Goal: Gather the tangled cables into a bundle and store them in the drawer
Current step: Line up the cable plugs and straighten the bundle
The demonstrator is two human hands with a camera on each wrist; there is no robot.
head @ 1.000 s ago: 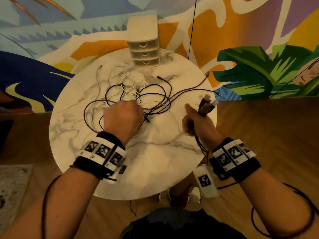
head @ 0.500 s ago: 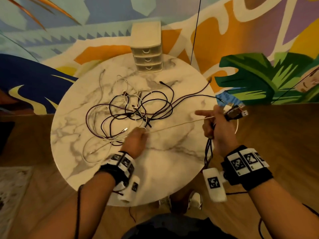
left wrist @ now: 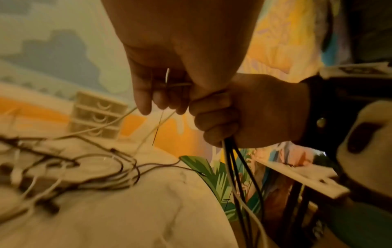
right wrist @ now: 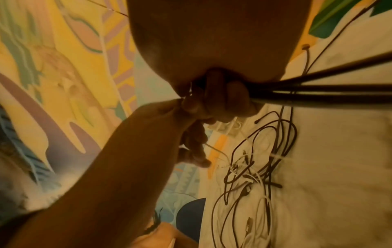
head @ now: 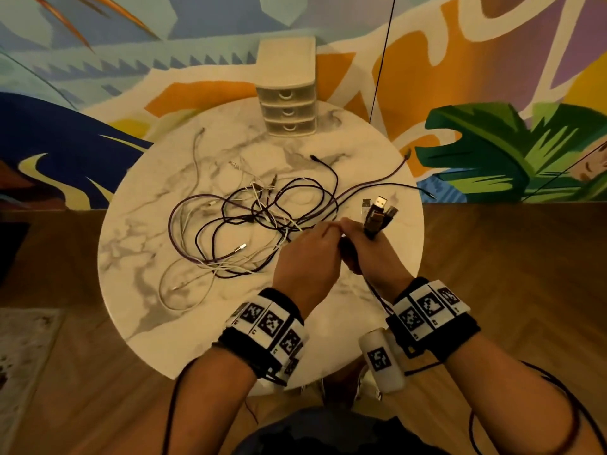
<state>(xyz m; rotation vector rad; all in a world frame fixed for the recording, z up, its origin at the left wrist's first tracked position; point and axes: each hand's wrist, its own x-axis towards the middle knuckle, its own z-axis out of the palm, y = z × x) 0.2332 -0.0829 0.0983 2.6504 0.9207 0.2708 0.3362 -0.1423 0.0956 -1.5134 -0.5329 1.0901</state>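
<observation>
Head view showed the task only partly done. The right hand [head: 371,257] gripped a few cables by their ends, and their USB plugs [head: 377,211] stood up above the fist, while the rest of these cables hung down below it. The left hand [head: 307,257] touched the right one, and its fingers [left wrist: 161,99] pinched a thin white cable [left wrist: 148,125] close to the right fist, probably to add it to the bundle. Most of the tangled cables [head: 256,224] lay loose on the counter [head: 230,323], dark and white ones crossing each other. The small drawer unit [head: 289,106] stood at the far edge of the counter, well apart from the hands, with all three drawers closed. So, in my judgement, the gathering was at an early stage, and the storing was not yet begun.
</observation>
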